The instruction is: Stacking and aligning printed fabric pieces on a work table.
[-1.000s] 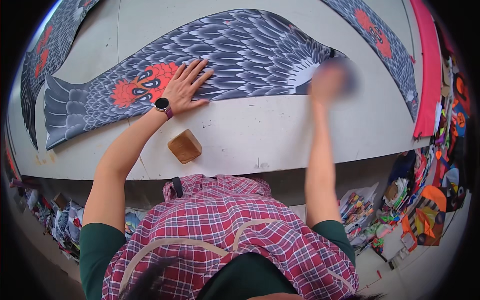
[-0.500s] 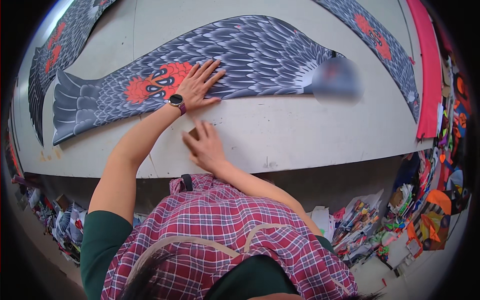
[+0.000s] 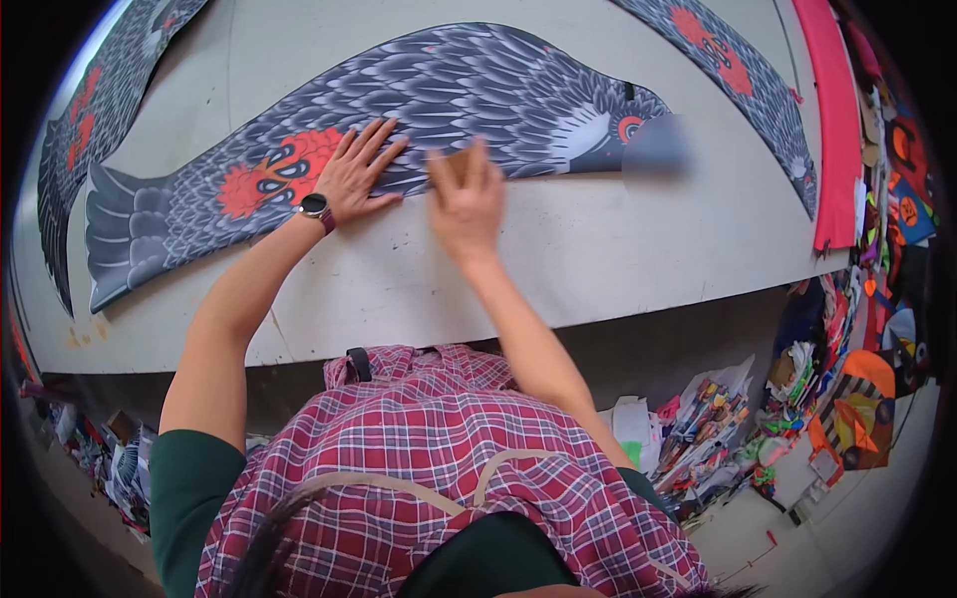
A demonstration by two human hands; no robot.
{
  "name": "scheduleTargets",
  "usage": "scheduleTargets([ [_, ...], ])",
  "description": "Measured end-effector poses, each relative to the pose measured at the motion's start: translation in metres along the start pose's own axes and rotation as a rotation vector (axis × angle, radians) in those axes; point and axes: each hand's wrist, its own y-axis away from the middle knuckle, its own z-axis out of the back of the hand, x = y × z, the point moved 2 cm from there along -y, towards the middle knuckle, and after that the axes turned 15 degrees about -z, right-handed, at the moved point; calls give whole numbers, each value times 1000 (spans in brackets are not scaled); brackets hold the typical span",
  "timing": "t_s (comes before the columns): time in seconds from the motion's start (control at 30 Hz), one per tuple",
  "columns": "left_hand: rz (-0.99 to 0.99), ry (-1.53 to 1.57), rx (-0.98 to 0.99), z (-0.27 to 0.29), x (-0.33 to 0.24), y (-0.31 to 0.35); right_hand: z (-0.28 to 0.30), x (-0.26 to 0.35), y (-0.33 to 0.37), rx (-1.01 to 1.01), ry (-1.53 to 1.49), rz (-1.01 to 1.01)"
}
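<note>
A long bird-shaped piece of printed fabric (image 3: pixel 449 85), with grey feathers and a red patch, lies flat across the pale table (image 3: pixel 598 234). My left hand (image 3: pixel 354 179), a watch on its wrist, presses flat on the fabric beside the red patch with its fingers spread. At the fabric's lower edge, to the right of it, my right hand (image 3: pixel 467 204) grips a small brown block (image 3: pixel 455 165). Motion blurs this hand, and its fingers partly cover the block. The bird's head, at the right end, is partly blurred out.
A similar feather-printed piece (image 3: pixel 120 75) lies at the far left, and another (image 3: pixel 718 70) at the far right. Beyond the right one runs a pink strip of cloth (image 3: pixel 829 130). Bags and bundles of colourful scraps (image 3: pixel 703 429) are piled below the table's front edge.
My right hand has moved from the bare tabletop up and to the right, with the brown block, to the fabric's lower edge. My left hand stays flat on the fabric; the view has shifted slightly.
</note>
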Motion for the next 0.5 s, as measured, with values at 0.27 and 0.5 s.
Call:
scheduleTargets([
  [0.27, 3, -6, 38, -7, -6, -39, 152, -355, -110, -345, 621, -497],
  [0.5, 28, 7, 23, 0, 3, 6, 23, -54, -37, -149, -123, -125],
])
